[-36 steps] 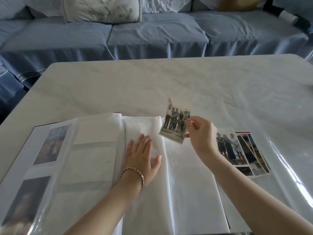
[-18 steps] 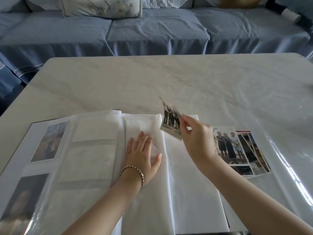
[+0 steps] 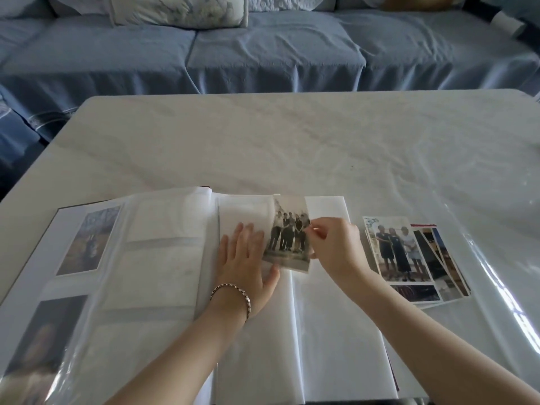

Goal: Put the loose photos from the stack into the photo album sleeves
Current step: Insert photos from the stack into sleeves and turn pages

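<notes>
An open photo album lies on the table in front of me, its clear sleeves mostly white. My left hand, with a bracelet on the wrist, lies flat with straight fingers on the right-hand page beside the spine. My right hand pinches the right edge of a photo of a group of people, which lies low over the top sleeve of the right page, next to my left fingers. The stack of loose photos is fanned out on the table right of the album.
Two filled sleeves show on the album's far-left page. The white table has a clear plastic cover that glares at the right. A blue sofa with a cushion runs along the far side.
My right hand has brought the photo down and left from mid-air onto the top of the right page. My left hand has stayed flat on the page.
</notes>
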`<state>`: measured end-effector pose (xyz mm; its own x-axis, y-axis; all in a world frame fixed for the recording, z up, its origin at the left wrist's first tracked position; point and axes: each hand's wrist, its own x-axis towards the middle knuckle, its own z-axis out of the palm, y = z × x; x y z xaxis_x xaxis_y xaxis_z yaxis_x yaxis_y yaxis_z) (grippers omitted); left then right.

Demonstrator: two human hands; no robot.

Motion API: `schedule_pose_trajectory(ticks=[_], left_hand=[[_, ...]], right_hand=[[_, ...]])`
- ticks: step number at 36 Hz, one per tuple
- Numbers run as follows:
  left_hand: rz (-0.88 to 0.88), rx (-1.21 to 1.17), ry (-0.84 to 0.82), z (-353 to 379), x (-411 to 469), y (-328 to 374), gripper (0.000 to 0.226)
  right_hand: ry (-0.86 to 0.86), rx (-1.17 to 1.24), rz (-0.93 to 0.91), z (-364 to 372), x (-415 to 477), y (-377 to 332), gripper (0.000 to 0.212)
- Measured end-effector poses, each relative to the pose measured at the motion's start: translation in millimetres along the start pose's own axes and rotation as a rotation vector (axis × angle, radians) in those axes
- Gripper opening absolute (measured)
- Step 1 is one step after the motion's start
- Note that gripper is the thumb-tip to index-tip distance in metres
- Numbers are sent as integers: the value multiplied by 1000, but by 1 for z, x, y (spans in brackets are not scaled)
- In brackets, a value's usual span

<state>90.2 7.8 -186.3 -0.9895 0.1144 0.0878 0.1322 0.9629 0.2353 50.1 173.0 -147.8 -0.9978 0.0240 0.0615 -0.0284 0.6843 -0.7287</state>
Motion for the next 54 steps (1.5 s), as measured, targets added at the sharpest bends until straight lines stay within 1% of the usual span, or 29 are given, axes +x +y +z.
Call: schedule_pose_trajectory(ticks=[4,8,9,11,12,14,16,17,21,24,27,29,31,33,34,37,39,41,43,45,50,54], left_hand=[[-57,12,-12,-5,-1,3,60],[-7,71,-107,-11,2,-1,54],[-8,71,-122,-15,5,-4,52],[-26,115,-136,-25,9,-11,50],[-39,160,-142,-30,9,-16,55],[-69,237,-164,-37,7,-27,73],[-100,245,-166,-41,5,-38,88],[-104,239,-163,-42,4,-43,92],[-63,254,-171,-42,1,-52,99],[-60,254,-164,-40,1,-53,100],[-59,251,-175,-40,1,-54,99],[-60,246,-188,-40,0,-54,100],[-67,239,-185,-40,0,-53,101],[-71,230,-179,-41,0,-53,100],[-72,224,-176,-41,0,-53,100],[-70,214,-163,-42,0,-54,101],[-70,211,-157,-42,0,-54,102],[-71,207,-158,-42,0,-53,102],[-71,201,-165,-42,0,-54,102],[-70,199,-171,-43,0,-55,103],[-79,198,-178,-42,0,-54,103],[-76,196,-174,-41,0,-55,103]], right_hand=[[-92,120,181,-1,4,2,27],[-149,97,214,1,13,3,37],[-169,89,217,3,16,2,35],[-196,117,246,9,21,0,19],[-199,158,267,11,22,-2,15],[-195,228,293,16,24,-4,29],[-173,242,277,20,23,-6,35],[-168,237,276,20,22,-6,36],[-190,163,250,17,19,0,25],[-220,115,227,10,21,2,23],[-266,92,169,6,25,-1,13],[-302,74,137,8,28,-6,9],[-334,29,94,13,30,-11,11],[-344,-30,54,19,29,-16,22],[-342,-41,52,22,28,-19,23],[-291,3,40,29,24,-22,16],[-221,129,68,33,21,-20,8],[-152,252,138,36,19,-18,24],[-140,295,197,38,19,-20,22],[-164,292,252,40,21,-23,18],[-298,250,321,40,23,-32,18],[-300,229,317,36,14,-31,27]])
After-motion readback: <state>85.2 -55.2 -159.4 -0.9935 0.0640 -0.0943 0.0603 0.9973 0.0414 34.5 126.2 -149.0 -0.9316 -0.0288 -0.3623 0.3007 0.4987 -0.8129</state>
